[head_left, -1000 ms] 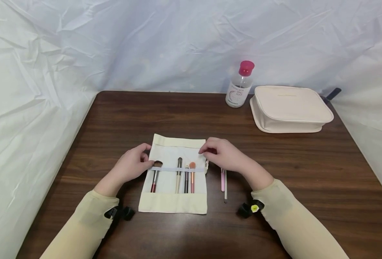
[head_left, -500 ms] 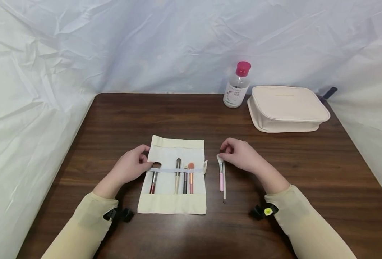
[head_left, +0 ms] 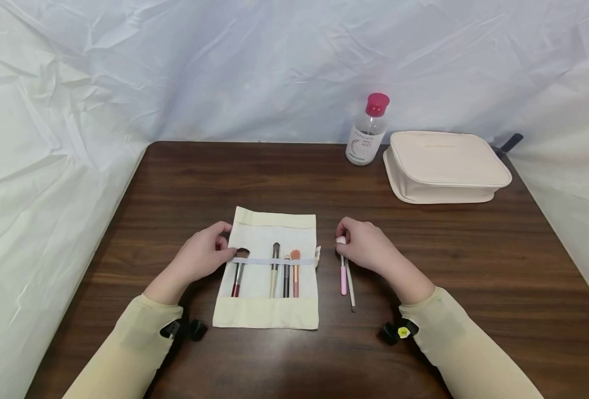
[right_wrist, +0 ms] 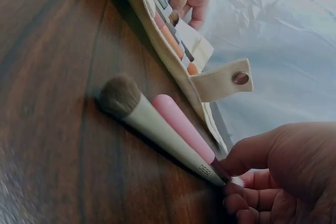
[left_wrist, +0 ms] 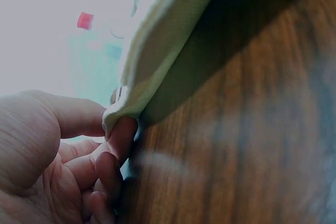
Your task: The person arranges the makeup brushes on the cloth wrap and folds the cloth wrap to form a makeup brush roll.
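My left hand (head_left: 201,252) pinches the left edge of a cream cloth brush roll (head_left: 266,313) between thumb and fingers; the left wrist view shows the fold of fabric (left_wrist: 157,51) in that grip. Under the roll's elastic band sit several makeup brushes, among them a dark-haired one with a red handle (head_left: 236,285) and an orange-tipped one (head_left: 296,274). To the right of the roll, my right hand (head_left: 366,244) pinches a pink-handled makeup brush (right_wrist: 181,121) near its white bristle end. A pale-handled brush (right_wrist: 163,132) lies alongside, its far end near the fingertips.
A clear bottle with a pink cap (head_left: 366,133) stands at the back of the table. Beside it is a pale pink cosmetic bag (head_left: 449,166), with a dark handle (head_left: 512,143) behind it. A snap tab (right_wrist: 223,81) sticks out from the roll's right side.
My right hand has moved from the roll's upper right corner to the loose brushes and taken hold of the pink one. The pale brush has turned slightly. My left hand stays put.
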### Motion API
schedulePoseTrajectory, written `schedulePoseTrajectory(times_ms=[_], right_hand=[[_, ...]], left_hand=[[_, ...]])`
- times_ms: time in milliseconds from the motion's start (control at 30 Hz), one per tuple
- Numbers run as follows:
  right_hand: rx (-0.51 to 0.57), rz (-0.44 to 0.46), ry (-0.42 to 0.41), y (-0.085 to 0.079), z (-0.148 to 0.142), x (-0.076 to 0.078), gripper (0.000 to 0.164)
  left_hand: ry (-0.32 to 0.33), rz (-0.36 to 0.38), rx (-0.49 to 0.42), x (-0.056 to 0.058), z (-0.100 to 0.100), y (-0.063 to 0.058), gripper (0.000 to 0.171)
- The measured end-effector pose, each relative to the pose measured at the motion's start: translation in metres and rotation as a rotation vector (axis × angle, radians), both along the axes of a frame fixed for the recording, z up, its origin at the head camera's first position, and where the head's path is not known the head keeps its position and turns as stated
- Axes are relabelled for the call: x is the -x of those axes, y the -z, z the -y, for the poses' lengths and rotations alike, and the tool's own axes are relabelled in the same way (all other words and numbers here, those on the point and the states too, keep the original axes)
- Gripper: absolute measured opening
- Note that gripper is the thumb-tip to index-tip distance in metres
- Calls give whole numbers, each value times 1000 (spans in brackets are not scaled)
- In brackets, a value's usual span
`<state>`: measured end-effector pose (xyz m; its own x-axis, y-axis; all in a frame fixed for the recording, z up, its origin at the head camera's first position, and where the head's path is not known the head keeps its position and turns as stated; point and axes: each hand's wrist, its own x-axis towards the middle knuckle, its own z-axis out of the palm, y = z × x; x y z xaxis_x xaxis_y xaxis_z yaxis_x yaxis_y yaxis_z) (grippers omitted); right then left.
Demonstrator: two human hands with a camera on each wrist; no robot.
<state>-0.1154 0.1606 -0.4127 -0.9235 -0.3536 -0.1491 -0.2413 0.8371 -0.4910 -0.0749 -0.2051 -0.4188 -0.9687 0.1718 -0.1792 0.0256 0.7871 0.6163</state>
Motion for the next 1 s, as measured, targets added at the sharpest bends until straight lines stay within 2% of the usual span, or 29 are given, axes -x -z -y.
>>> schedulePoseTrajectory(times_ms=[300, 567, 633, 767, 833, 1000], right_hand=[[120, 8, -27, 0, -5, 5, 5], [356, 145, -28, 0, -12, 13, 12], [353, 119, -27, -1, -11, 14, 11], [290, -9, -18, -4, -5, 14, 7], [285, -41, -5, -5, -1, 15, 7], [422, -10, 48, -10, 6, 20, 5]], left_hand=[[-6, 10, -7, -1, 1, 1, 42], [-7, 10, -6, 0, 0, 0, 40], [-8, 8, -1, 0, 0, 0, 39], [-9, 5, 3, 0, 0, 0, 37], [-9, 4, 2, 0, 0, 1, 37], [-7, 4, 0, 0, 0, 2, 37]])
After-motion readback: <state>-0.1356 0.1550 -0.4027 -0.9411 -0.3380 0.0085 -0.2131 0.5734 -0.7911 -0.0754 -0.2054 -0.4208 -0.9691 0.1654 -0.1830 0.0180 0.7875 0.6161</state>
